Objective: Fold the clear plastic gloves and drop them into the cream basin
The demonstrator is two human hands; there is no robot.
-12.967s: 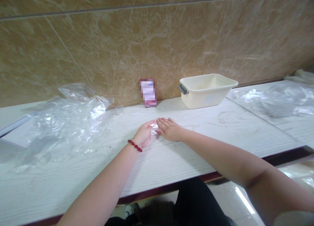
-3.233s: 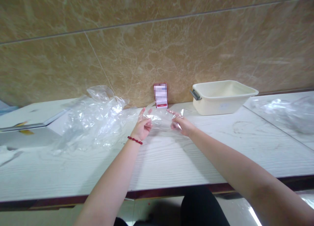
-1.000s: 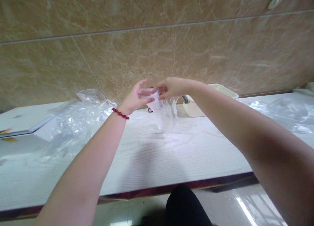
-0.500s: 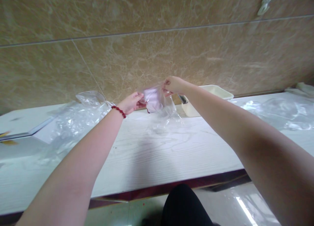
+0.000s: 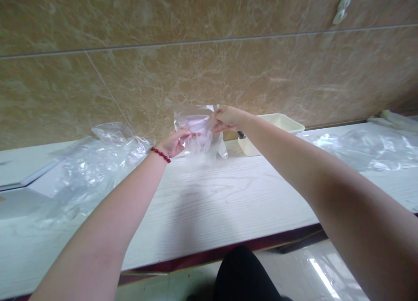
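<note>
Above the white table, a clear plastic bag [image 5: 223, 149] is stretched between my two hands. Inside or behind its film shows a pale lilac item [image 5: 203, 126]; its exact kind is unclear. My left hand [image 5: 177, 142], with a red bead bracelet [image 5: 160, 155] at the wrist, pinches the bag's left side with thumb and fingers. My right hand [image 5: 225, 118] has its fingers closed on the bag's upper right edge. The fingertips of the right hand are partly hidden.
A cream plastic bin [image 5: 281, 122] stands behind my right forearm, with a dark object [image 5: 241, 135] at its left side. Piles of clear plastic bags lie left [image 5: 94, 166] and right [image 5: 362, 148] on the white table [image 5: 209, 205]. A tiled wall [image 5: 196, 79] rises behind.
The bag's film is now spread up and over the lilac item, and its left edge stands up by my left hand. My left hand has shifted slightly down; my right stays at the right edge.
</note>
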